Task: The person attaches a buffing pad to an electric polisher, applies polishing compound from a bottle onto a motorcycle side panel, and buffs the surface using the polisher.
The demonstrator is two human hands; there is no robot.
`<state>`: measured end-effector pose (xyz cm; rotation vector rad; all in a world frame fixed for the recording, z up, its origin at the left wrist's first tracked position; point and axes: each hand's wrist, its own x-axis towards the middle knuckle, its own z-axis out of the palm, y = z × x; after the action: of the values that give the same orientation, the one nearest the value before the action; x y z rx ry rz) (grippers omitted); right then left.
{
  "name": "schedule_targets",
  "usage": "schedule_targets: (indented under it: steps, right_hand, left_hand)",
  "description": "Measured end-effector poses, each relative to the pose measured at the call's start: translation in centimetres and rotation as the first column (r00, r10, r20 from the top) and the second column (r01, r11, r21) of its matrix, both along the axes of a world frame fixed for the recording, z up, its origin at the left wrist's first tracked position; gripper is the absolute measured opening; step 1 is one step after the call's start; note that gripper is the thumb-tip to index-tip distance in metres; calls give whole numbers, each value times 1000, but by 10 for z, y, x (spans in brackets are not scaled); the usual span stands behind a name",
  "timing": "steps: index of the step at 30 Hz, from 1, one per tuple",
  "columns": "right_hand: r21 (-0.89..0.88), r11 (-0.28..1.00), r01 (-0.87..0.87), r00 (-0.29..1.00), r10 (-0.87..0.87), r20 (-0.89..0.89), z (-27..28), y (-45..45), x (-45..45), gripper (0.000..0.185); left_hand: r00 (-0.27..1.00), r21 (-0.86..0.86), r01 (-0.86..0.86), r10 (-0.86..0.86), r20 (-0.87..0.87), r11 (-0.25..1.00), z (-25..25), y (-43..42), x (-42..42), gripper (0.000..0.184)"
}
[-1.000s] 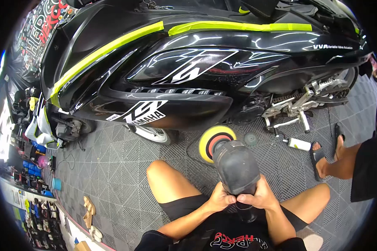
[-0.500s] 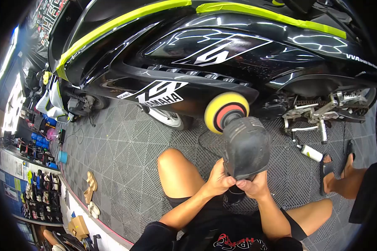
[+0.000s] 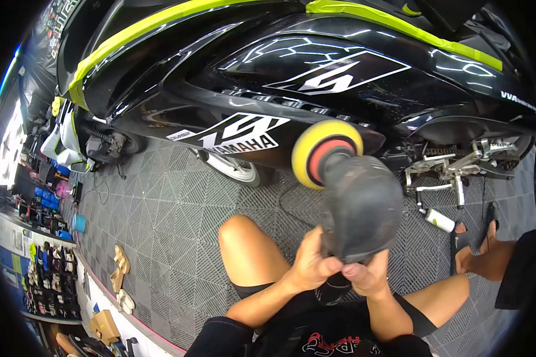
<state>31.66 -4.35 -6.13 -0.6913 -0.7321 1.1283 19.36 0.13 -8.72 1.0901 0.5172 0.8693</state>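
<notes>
Both of my hands grip a black power polisher (image 3: 363, 205) in front of my lap. My left hand (image 3: 311, 266) wraps its left side and my right hand (image 3: 369, 275) its right side, thumbs close together near the back end. Its round yellow foam pad (image 3: 302, 156) with a red centre faces the lower black fairing (image 3: 280, 163) of a motorcycle. Whether the pad touches the panel, I cannot tell. White YAMAHA lettering (image 3: 244, 146) lies left of the pad. Yellow-green masking tape (image 3: 161, 19) runs along the upper bodywork.
At the right, a person's foot (image 3: 461, 250) is near a white bottle (image 3: 439, 220) lying on the grey tiled floor (image 3: 173, 238). Metal footrest parts (image 3: 441, 166) stick out from the motorcycle. Sandals (image 3: 120, 268) lie at left, beside a shelf of small items (image 3: 50, 279).
The polisher and my hands appear slightly larger and a little further right. The motorcycle's lower decals have shifted right in view, and the co-worker's hand or foot at right has moved slightly.
</notes>
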Motion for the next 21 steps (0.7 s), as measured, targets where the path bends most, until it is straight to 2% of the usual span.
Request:
schedule_targets:
  steps: [1, 2, 4, 7, 9, 11, 12, 13, 14, 15, 18, 19, 20, 21]
  right_hand:
    - [-31, 997, -68, 997, 70, 39, 4, 3, 1, 71]
    - [2, 999, -46, 940, 42, 338, 1, 11, 3, 75]
    - [65, 989, -129, 787, 62, 614, 22, 27, 8, 78]
    - [82, 988, -127, 787, 51, 615, 6, 30, 9, 81]
    - [64, 994, -85, 875, 44, 482, -14, 23, 15, 82]
    - [68, 998, -5, 946, -17, 322, -34, 12, 18, 82]
    - [68, 997, 22, 982, -35, 185, -43, 7, 17, 81]
    - [63, 997, 46, 998, -49, 44, -50, 2, 15, 80]
    - [58, 996, 68, 993, -62, -97, -55, -1, 15, 79]
    - [81, 994, 74, 986, -61, -154, -56, -1, 16, 76]
    - [84, 995, 58, 991, -47, -126, -62, 4, 9, 77]
    - [83, 996, 44, 997, -49, 66, -60, 7, 9, 79]
    - [71, 996, 58, 945, -78, 317, -53, 11, 10, 81]
    - [99, 994, 35, 904, -74, 421, -39, 15, 8, 81]
  left_hand:
    - [997, -24, -62, 63, 35, 998, -4, -4, -4, 92]
    - [991, -51, -117, 120, 66, 992, -6, -6, -5, 91]
    - [990, -40, -132, 134, 38, 990, -6, -7, -1, 91]
    - [983, -12, -181, 181, 2, 983, -6, -5, 2, 90]
    - [970, 13, -242, 242, -18, 970, -7, -3, 4, 90]
    - [996, 97, -73, 77, -38, 993, -25, 5, 4, 87]
    - [999, 138, 13, -6, -51, 990, -26, 10, 8, 86]
    - [1000, 139, 5, -1, -28, 990, -25, 7, 18, 84]
    - [995, 222, 22, 0, -100, 975, -20, 9, 24, 83]
    - [991, 250, 26, 8, -135, 968, -18, 11, 27, 85]
    - [983, 313, 30, 29, -181, 949, -25, 17, 18, 90]
    - [990, 225, -8, 40, -137, 974, -32, 15, 8, 90]
    - [984, 184, -65, 93, -150, 981, -34, 11, -1, 91]
    - [975, 92, -171, 182, -129, 981, -26, 7, -1, 93]
